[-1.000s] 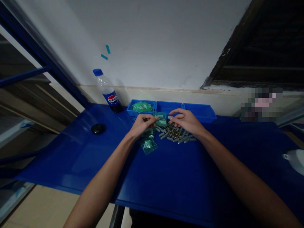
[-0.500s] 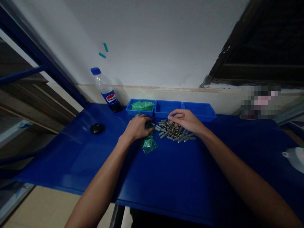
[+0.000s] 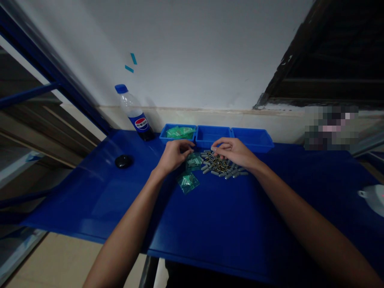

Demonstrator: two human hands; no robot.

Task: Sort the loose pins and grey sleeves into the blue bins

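On the blue table (image 3: pixel 228 224), a heap of small grey cylindrical parts with thin gold leads (image 3: pixel 220 166) lies in front of three blue bins. My right hand (image 3: pixel 235 153) rests on the heap's far side with fingers curled in a pinch on some parts. My left hand (image 3: pixel 175 155) is loosely closed just left of the heap, its fingertips at a small green bag (image 3: pixel 194 162). Another filled green bag (image 3: pixel 187 182) lies nearer me. The left bin (image 3: pixel 178 133) holds more green bags.
A cola bottle with a blue cap (image 3: pixel 134 114) stands at the back left by the wall. A black round object (image 3: pixel 123 161) lies on the table's left part. The middle bin (image 3: pixel 212 136) and right bin (image 3: pixel 253 139) sit against the wall. A white object (image 3: pixel 373 198) is at the right edge.
My left hand put the green bag it held down beside the heap, pressed flat on the table, then lifted and drew its fingers together. My right hand stayed on the heap.
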